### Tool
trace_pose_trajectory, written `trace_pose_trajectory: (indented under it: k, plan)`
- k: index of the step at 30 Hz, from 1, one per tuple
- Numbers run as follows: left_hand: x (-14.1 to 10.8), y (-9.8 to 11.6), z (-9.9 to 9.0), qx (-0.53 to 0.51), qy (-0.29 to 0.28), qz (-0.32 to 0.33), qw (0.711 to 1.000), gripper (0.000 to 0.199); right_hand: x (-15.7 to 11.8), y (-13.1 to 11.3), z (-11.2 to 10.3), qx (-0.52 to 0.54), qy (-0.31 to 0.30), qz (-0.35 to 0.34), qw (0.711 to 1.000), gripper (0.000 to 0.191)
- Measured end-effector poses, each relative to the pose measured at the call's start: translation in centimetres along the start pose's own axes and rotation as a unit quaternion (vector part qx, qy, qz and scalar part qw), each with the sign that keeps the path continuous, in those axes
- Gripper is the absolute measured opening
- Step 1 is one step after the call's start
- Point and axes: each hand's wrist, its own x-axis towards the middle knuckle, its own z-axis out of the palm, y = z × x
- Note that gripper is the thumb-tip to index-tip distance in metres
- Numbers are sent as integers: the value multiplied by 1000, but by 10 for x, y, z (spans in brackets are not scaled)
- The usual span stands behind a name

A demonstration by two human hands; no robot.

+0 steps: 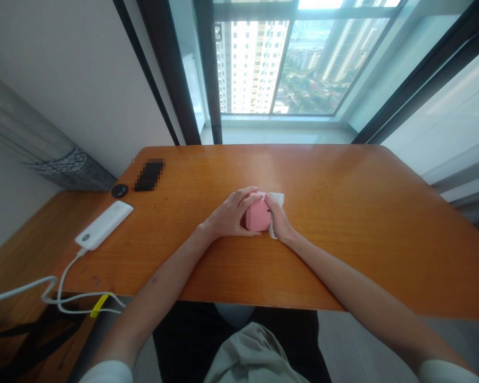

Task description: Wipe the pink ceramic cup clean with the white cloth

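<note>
A small pink box-like object (257,217) rests at the middle of the wooden table (343,213). My left hand (235,211) is closed around its left side, with the thumb low at the near edge and the fingers over the far side. On the right, my right hand (280,221) grips a crumpled white tissue or cloth (278,198) and presses it against the pink object's right side. Part of the white piece is hidden under the right hand, and I cannot tell exactly what the pink object is.
At the table's left lie a white power bank (106,224) with a white cable (64,274), a round black object (120,191) and a blurred dark item (149,175). A yellow tag (99,305) is on the cable. Beyond the far edge is a window (279,69).
</note>
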Motion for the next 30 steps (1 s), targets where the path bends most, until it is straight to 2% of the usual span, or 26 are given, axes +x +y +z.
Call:
trace_pose_trajectory:
  k: [4, 6, 8, 10, 13, 15, 17, 20, 24, 26, 28, 30]
  plan:
    - [1, 5, 4, -73, 34, -67, 995, 114, -4, 0, -1, -51, 13, -19, 998, 61]
    - [-1, 4, 7, -131, 32, -121, 983, 112, -8, -4, 1, -82, 6, -31, 996, 59]
    - [-3, 1, 9, -163, 21, -149, 975, 112, -11, -9, 3, -93, -2, -37, 995, 58]
    - [-5, -3, 9, -155, 22, -129, 979, 121, -11, -11, 5, -81, 1, -31, 996, 58]
    - [-4, -6, 6, -87, 22, -40, 995, 134, -5, -9, 5, -35, 5, -16, 999, 57]
    - [-2, -4, 2, -27, 9, 13, 1000, 126, -1, -5, 3, -11, -4, -12, 1000, 55]
    - [0, 0, -1, 11, 11, 34, 999, 113, 1, 0, 0, -7, -9, -14, 1000, 56]
    - [2, 6, -2, -9, 44, 12, 999, 108, -2, 2, -1, -21, 2, -19, 1000, 59]
    - [1, 4, 4, -146, 41, -111, 982, 97, -10, -5, 2, -86, -7, -57, 995, 55]
    - [-2, 0, 7, -188, 27, -145, 971, 94, -13, -10, 4, -110, -20, -77, 991, 53]
    - [-5, -5, 9, -191, 24, -143, 971, 104, -14, -13, 6, -108, -23, -78, 991, 52]
    - [-6, -7, 8, -166, 29, -110, 979, 119, -13, -14, 7, -97, -21, -66, 993, 52]
